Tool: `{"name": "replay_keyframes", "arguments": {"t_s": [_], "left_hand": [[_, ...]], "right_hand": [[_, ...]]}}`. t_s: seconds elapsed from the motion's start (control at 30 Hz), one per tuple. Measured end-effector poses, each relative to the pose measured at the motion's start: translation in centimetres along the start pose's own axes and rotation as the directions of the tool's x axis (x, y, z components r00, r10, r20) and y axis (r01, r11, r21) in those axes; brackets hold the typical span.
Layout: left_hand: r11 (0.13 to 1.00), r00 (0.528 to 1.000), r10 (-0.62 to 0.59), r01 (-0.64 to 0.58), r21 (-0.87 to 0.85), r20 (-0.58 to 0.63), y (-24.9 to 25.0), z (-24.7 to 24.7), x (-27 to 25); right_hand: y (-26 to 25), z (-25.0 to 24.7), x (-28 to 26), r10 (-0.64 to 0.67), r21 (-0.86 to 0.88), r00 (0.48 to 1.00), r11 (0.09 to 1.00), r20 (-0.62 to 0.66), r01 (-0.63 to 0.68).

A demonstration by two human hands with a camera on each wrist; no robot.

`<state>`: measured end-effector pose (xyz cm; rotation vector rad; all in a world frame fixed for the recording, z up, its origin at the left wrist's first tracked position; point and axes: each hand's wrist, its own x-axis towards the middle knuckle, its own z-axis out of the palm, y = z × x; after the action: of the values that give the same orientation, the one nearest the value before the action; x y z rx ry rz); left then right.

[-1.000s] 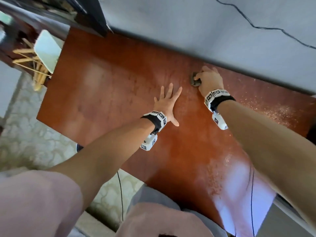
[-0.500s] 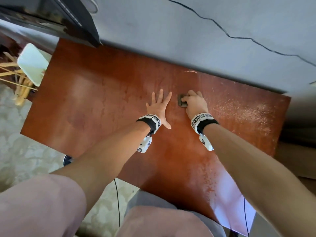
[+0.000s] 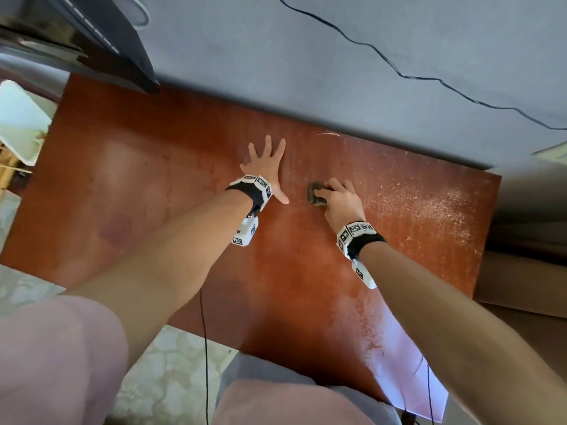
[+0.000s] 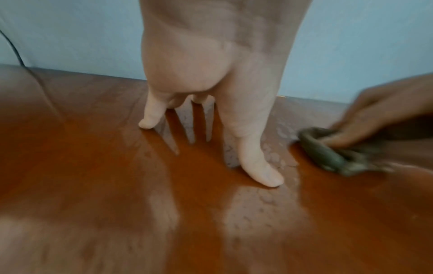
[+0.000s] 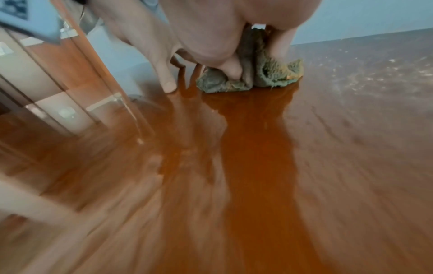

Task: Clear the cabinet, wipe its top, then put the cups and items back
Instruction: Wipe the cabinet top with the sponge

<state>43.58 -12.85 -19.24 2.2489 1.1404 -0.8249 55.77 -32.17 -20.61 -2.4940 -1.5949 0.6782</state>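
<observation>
The reddish-brown cabinet top [image 3: 153, 210] fills the head view, bare of cups and items. My left hand [image 3: 265, 167] lies flat on it with fingers spread, near the middle. Just to its right, my right hand [image 3: 339, 197] grips a small folded grey-green cloth [image 3: 316, 194] and presses it onto the wood. The cloth [image 5: 257, 74] shows bunched under my fingers in the right wrist view, and the same cloth [image 4: 328, 153] appears at the right of the left wrist view. Pale dust specks [image 3: 429, 204] cover the top's right part.
A grey-blue wall [image 3: 337, 72] runs along the cabinet's far edge, with a black cable [image 3: 399, 72] hanging across it. A dark appliance [image 3: 107, 35] overhangs the far left corner. A white chair [image 3: 21, 121] stands left of the cabinet. Patterned floor [image 3: 168, 378] lies below.
My right hand has dragged the cloth toward me, away from the wall. The left hand stays flat on the top. The head view has shifted, showing more of the cabinet's right end.
</observation>
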Motion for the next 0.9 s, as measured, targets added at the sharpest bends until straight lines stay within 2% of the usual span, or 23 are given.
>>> {"name": "replay_keyframes", "arguments": {"t_s": [0.2,0.27,0.4,0.57,0.73,0.9], "left_hand": [[1.000,1.000,0.005,-0.005,0.005,-0.022,-0.1,0.4,0.5],[1.000,1.000,0.000,0.000,0.000,-0.023,-0.1,0.4,0.6],[1.000,1.000,-0.018,0.018,-0.011,-0.024,-0.2,0.5,0.7],[1.000,0.999,-0.017,0.017,-0.020,-0.031,-0.2,0.4,0.7],[0.999,1.000,-0.028,0.028,-0.024,-0.005,-0.2,0.2,0.4],[0.999,0.999,-0.040,0.041,-0.034,0.012,0.2,-0.1,-0.1]], "right_hand": [[-0.8,-3.3,10.8,0.065,0.091,0.991,0.994,-0.114,-0.054],[-1.1,-4.5,14.1,0.082,0.115,0.990,0.991,-0.115,-0.069],[-1.6,-5.4,17.2,0.096,0.120,0.989,0.989,-0.117,-0.082],[-1.1,-4.3,16.2,0.052,0.137,0.984,0.990,-0.168,-0.029],[-1.4,-3.7,13.0,0.022,0.048,0.997,0.999,-0.078,-0.018],[-1.3,-2.4,5.0,0.019,-0.008,0.999,1.000,0.051,-0.018]]}}
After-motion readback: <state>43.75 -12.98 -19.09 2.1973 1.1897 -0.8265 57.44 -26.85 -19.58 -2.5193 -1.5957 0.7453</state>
